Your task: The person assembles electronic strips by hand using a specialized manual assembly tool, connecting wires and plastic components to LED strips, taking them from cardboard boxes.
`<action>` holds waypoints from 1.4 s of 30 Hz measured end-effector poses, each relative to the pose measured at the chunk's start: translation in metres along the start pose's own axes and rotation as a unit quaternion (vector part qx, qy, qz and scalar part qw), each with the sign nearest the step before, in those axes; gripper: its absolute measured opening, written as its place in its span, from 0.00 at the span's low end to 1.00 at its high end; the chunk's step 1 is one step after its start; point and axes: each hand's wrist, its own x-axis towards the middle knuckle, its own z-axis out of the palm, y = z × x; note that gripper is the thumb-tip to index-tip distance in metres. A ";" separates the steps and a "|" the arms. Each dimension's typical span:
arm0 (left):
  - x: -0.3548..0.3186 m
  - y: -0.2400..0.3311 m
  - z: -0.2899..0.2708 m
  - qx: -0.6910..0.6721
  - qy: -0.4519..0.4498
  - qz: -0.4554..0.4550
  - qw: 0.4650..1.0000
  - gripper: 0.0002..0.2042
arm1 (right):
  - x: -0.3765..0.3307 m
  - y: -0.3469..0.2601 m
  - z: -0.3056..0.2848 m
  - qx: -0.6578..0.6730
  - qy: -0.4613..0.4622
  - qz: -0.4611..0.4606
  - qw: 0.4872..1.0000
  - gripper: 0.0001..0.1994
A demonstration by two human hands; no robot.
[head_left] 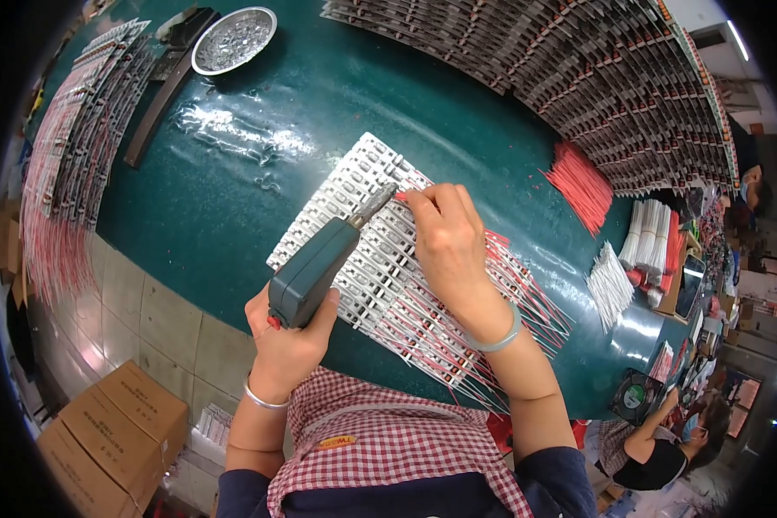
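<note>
Soldering gun [315, 269] clenched in left hand [289, 341], tip angled up-right; right hand [447, 246] pinches red wire [402, 196] just beyond tip, over strip panel [354, 186] on bench [259, 155].

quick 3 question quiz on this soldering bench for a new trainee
1. Which hand grips the green soldering gun?
2. True or false: the right hand holds a red wire at the gun's tip, over the white strip boards.
3. The round metal dish lies: A) by the red wire bundle B) at the table's far left C) on the cardboard boxes.

Key: 1. the left hand; 2. true; 3. B
</note>
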 end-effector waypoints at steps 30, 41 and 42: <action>-0.009 0.007 -0.015 -0.317 0.054 -0.139 0.936 0.22 | -0.006 -0.004 -0.005 0.009 0.016 -0.011 1.000 0.12; -0.020 -0.007 -0.017 -0.100 0.010 -0.093 0.991 0.14 | -0.010 -0.007 -0.002 0.026 -0.009 -0.011 1.000 0.14; -0.020 -0.006 -0.017 -0.100 0.010 -0.094 0.990 0.14 | -0.009 -0.008 -0.003 0.024 -0.013 -0.011 1.000 0.14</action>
